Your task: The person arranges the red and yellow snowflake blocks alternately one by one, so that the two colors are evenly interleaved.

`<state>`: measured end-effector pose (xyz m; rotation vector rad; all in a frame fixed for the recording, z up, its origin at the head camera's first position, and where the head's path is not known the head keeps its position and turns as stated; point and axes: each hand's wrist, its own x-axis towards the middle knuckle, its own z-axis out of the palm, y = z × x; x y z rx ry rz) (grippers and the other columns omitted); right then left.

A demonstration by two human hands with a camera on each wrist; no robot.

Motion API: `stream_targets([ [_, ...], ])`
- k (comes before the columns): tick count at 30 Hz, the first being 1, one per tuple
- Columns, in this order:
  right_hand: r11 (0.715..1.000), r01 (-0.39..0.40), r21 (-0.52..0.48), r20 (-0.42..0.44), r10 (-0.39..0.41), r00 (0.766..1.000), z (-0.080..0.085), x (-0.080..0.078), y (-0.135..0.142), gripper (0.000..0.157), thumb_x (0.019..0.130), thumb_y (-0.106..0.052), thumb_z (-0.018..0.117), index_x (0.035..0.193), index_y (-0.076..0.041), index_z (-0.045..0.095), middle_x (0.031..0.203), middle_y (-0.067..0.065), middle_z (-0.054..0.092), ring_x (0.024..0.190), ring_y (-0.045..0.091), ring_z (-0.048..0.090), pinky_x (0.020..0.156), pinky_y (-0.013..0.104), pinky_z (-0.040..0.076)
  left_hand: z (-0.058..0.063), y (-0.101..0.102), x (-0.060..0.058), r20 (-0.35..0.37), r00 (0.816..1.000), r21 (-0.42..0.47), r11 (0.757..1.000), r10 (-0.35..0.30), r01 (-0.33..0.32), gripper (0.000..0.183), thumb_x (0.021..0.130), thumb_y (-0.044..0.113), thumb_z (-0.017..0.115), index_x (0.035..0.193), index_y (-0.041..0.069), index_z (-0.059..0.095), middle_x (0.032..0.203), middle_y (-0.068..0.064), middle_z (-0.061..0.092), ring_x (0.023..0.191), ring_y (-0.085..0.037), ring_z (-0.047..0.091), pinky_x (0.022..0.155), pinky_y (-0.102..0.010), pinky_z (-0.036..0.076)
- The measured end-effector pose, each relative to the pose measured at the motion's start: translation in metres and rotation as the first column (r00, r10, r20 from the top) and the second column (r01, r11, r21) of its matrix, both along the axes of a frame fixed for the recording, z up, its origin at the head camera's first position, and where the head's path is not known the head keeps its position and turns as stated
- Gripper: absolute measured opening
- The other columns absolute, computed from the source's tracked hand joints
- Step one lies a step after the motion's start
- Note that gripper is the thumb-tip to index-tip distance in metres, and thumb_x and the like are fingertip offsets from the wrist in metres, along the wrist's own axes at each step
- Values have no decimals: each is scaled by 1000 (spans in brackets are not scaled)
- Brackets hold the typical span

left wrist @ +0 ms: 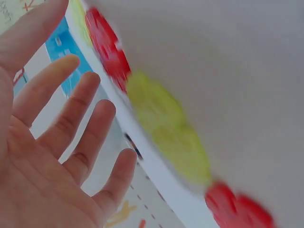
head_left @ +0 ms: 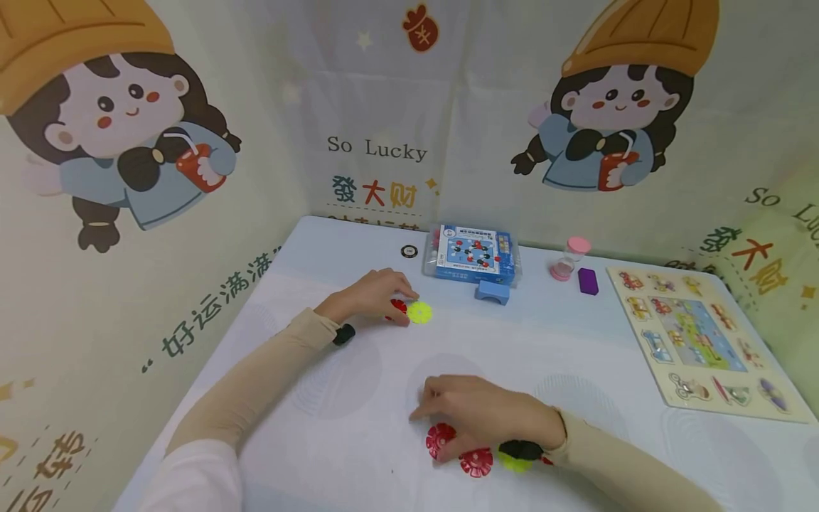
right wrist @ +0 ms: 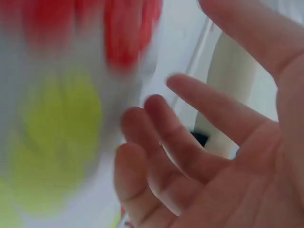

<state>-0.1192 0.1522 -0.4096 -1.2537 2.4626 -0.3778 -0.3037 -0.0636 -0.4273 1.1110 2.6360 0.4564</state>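
My left hand (head_left: 370,294), its fingers apart, hovers over or beside a red flower-shaped plastic disc (head_left: 399,307). A yellow-green disc (head_left: 420,312) lies just right of it. In the left wrist view the fingers (left wrist: 90,128) are spread with nothing held, near a row of red and yellow discs (left wrist: 168,128). Closer to the camera, my right hand (head_left: 476,409) has loosely bent fingers and partly covers more discs: a red disc (head_left: 441,441), another red disc (head_left: 476,462) and a yellow-green disc (head_left: 515,462). Its palm holds nothing in the right wrist view, where the discs are blurred.
Along the table's back stand a boxed molecule set (head_left: 473,252), a blue arch block (head_left: 493,292), a round black-and-white chip (head_left: 409,251), a pink hourglass (head_left: 569,259) and a purple block (head_left: 588,281). A wooden picture puzzle board (head_left: 704,341) lies at the right.
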Motion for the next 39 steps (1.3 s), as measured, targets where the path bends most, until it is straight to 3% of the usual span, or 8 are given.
stream_targets([
  [2,999,-18,28,-17,18,1000,-3,14,2,49,74,-55,72,119,-35,64,104,-13,55,93,-1,46,78,16,46,0,4,1,-2,1000,-16,1000,-16,16,55,71,48,79,121,29,66,118,8,61,109,-14,51,91,-38,42],
  [5,1000,6,24,-59,-4,998,-7,23,3,43,74,-50,74,114,-34,67,101,-13,54,92,0,45,78,16,46,0,8,5,1,1000,-39,999,-6,6,52,73,46,78,121,29,66,117,8,61,109,-12,50,91,-36,41],
  [11,999,32,4,-81,-32,996,-9,22,5,42,72,-51,76,108,-32,68,101,-12,56,92,0,48,79,18,49,4,13,9,-3,1000,-55,998,23,-23,48,75,43,77,120,30,66,116,8,60,107,-12,49,91,-35,41],
  [21,996,-22,-85,-98,14,995,-9,29,3,34,71,-39,79,102,-32,69,98,-13,58,87,-2,51,72,15,48,5,15,8,-13,1000,-68,997,23,-24,48,75,45,77,119,31,66,112,10,61,107,-11,50,91,-36,41],
  [24,996,-44,-80,-107,35,994,-9,30,5,30,76,-40,76,104,-32,69,101,-13,58,88,-2,51,74,14,48,4,14,7,-14,1000,-66,998,25,-25,48,75,45,77,119,31,66,113,10,61,107,-11,50,91,-37,41],
  [32,993,-108,-38,-23,107,994,-4,26,14,40,78,-42,74,115,-31,65,109,-12,56,98,-1,50,79,13,48,-3,14,6,-8,1000,-63,998,21,-22,49,74,47,76,120,33,65,112,11,60,106,-10,48,90,-35,40],
  [39,990,-139,-11,-143,136,980,-1,28,8,34,73,-38,77,105,-29,67,100,-12,58,87,-2,52,74,12,47,-3,14,7,-13,1000,-52,998,24,-24,49,74,47,77,119,33,66,113,11,60,108,-11,49,93,-38,40],
])
